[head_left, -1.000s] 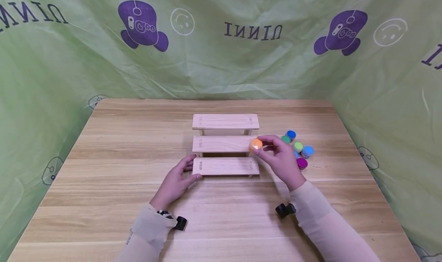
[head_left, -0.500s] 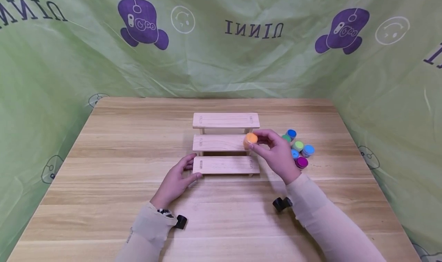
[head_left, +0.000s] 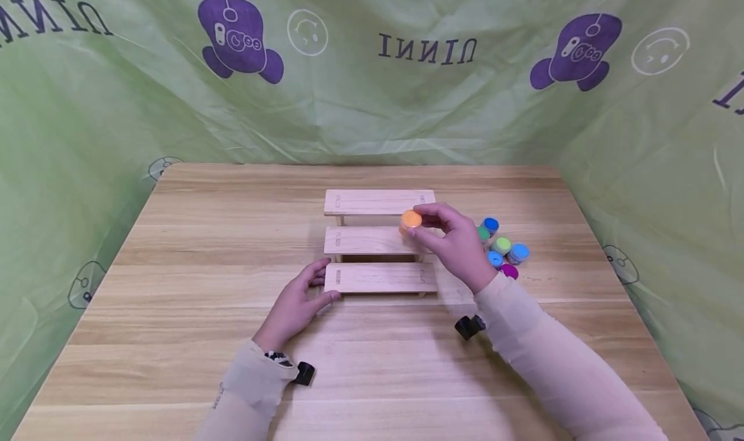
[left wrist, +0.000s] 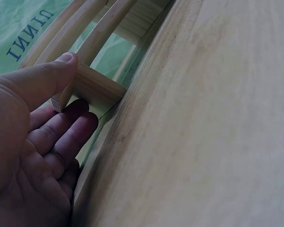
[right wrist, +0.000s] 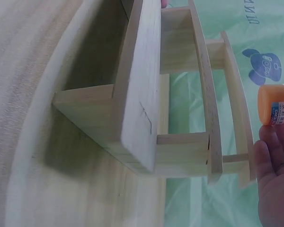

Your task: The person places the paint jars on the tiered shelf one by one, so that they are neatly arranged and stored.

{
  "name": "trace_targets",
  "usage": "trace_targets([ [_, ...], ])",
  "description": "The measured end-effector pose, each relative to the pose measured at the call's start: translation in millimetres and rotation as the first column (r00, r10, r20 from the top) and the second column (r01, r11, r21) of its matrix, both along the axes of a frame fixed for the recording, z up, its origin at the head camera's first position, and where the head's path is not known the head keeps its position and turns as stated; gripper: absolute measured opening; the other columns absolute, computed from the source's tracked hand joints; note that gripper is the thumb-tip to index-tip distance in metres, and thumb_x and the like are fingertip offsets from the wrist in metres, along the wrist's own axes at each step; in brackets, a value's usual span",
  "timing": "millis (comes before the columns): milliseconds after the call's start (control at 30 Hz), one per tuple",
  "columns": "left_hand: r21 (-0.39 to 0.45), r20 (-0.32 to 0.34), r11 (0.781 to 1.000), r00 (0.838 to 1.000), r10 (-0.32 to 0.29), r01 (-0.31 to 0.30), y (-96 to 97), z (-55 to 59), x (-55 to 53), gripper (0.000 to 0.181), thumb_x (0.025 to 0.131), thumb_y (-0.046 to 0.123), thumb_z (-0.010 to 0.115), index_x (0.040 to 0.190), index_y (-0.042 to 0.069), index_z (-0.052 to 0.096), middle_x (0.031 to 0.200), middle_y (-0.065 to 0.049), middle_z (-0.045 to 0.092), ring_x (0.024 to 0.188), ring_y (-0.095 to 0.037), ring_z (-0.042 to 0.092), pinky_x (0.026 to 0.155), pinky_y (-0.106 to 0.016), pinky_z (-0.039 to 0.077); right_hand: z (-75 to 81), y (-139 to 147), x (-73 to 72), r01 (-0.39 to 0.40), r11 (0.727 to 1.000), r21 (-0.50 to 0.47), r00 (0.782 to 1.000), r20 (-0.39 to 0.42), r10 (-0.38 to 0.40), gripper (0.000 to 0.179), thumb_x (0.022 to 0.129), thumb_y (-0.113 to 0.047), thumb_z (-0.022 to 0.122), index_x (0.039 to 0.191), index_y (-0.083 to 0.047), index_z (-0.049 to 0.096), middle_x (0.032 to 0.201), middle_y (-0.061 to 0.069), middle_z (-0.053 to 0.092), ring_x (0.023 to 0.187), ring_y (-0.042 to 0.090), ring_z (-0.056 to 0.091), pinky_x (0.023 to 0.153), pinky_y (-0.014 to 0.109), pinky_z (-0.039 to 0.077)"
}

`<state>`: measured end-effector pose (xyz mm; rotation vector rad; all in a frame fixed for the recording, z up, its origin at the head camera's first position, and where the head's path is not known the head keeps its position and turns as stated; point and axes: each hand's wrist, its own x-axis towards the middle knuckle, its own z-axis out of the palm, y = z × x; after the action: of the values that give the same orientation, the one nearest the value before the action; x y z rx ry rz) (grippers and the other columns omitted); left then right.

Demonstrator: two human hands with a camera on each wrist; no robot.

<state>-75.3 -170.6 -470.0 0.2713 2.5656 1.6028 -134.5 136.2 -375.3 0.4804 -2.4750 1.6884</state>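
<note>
A three-tier wooden step rack (head_left: 378,278) stands mid-table. My left hand (head_left: 295,307) holds the left end of its lowest step; in the left wrist view, the thumb (left wrist: 61,71) lies on the step's front corner and the fingertips (left wrist: 83,113) reach beneath. Between the thumb and fingers of my right hand (head_left: 459,247) is a small orange paint jar (head_left: 411,219) with an orange lid. From the head it overlaps the right part of the middle step. The right wrist view shows the jar's printed label (right wrist: 278,112), with the jar beyond the rack's upper steps.
Right of the rack is a loose group of small jars: a dark blue jar (head_left: 491,225), a light green jar (head_left: 502,245), a light blue jar (head_left: 518,254), a magenta jar (head_left: 509,271) and others. A green printed cloth (head_left: 372,118) hangs behind the wooden table (head_left: 174,247).
My right hand has carried the orange paint jar leftward and farther back, from the middle step's right end to over its right part. The left hand stays at the rack's lowest step.
</note>
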Motion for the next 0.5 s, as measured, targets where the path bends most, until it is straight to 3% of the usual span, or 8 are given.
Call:
trace_targets([
  [300,-0.007,0.018,1.000,1.000,-0.006,0.006,0.7,2.8,-0.1,0.072,0.087,0.021,0.080,0.150,0.012,0.045,0.128,-0.011,0.064,0.121,-0.028,0.058,0.104,-0.050,0.045,8.0,-8.2,-12.8,-0.015,0.998,0.058,1.000,0.010,0.014,0.037,0.089,-0.018,0.079,0.123,-0.007,0.069,0.117,0.007,0.067,0.106,0.026,0.065,0.096,0.052,0.052],
  [500,-0.016,0.033,1.000,0.999,0.000,0.001,0.0,3.8,1.0,0.073,0.088,0.022,0.079,0.151,0.014,0.044,0.128,-0.010,0.063,0.121,-0.027,0.057,0.104,-0.050,0.045,13.9,-12.7,-24.2,-0.010,0.994,0.109,1.000,0.003,0.010,0.037,0.089,-0.017,0.079,0.123,-0.007,0.069,0.116,0.006,0.068,0.103,0.022,0.066,0.093,0.044,0.055],
])
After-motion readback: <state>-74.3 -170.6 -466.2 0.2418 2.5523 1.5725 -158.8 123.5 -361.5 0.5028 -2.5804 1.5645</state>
